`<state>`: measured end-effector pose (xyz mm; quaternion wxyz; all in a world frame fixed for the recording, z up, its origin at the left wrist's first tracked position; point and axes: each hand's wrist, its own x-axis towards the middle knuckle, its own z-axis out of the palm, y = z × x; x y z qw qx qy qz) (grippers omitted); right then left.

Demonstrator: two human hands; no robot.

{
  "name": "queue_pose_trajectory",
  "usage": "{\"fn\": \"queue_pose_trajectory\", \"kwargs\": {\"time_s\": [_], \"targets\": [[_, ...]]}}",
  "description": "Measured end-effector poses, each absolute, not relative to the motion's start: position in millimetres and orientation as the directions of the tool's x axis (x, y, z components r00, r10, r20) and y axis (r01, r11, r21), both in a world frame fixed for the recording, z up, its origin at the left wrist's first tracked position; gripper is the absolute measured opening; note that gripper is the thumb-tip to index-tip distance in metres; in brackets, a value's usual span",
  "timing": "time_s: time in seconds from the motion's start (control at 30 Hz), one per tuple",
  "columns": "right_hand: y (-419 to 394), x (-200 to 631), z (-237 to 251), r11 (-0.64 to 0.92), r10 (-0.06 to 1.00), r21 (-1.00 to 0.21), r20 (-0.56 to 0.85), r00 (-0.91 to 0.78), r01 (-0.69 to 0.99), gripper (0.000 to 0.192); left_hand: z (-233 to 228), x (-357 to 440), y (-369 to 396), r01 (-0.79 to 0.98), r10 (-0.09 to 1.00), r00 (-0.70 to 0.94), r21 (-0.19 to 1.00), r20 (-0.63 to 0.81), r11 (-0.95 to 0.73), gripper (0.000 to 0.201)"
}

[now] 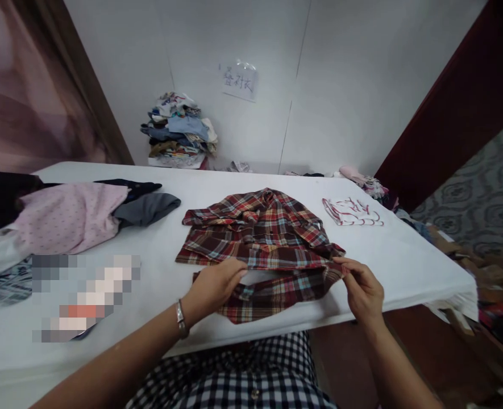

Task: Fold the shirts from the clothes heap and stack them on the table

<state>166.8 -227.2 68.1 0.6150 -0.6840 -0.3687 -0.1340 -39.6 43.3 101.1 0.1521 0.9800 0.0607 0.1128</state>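
A plaid shirt (272, 230) in dark red, brown, cream and light blue lies spread on the white table in front of me. Its near edge is lifted and gapes apart, with white table showing through the opening. My left hand (217, 284), wearing a silver bracelet, pinches the cloth at the near left, and some of its fingers are hidden by the hand itself. At the near right corner, my right hand (364, 287) grips the shirt's edge between thumb and fingers. Toward the far side the shirt's collar (268, 196) is bunched.
Loose clothes, among them a pink dotted garment (72, 218) and a grey one (149, 209), lie at the left. A blurred patch (84, 295) covers something near them. A folded white garment with red trim (353, 211) sits at the right. Behind stands a clothes pile (181, 130).
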Motion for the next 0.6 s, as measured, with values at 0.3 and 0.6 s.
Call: {"fn": "queue_pose_trajectory", "kwargs": {"time_s": [0.3,0.6], "targets": [[-226,169,65,0.007,0.456,-0.846,0.478,0.751,0.534,0.016,79,-37,110,0.483,0.481,0.873,0.002,-0.075,-0.876,0.031],[-229,183,63,-0.037,0.374,-0.829,0.506,0.777,0.558,0.019,135,-76,147,0.358,0.346,0.885,0.018,0.312,-0.934,0.04]]}}
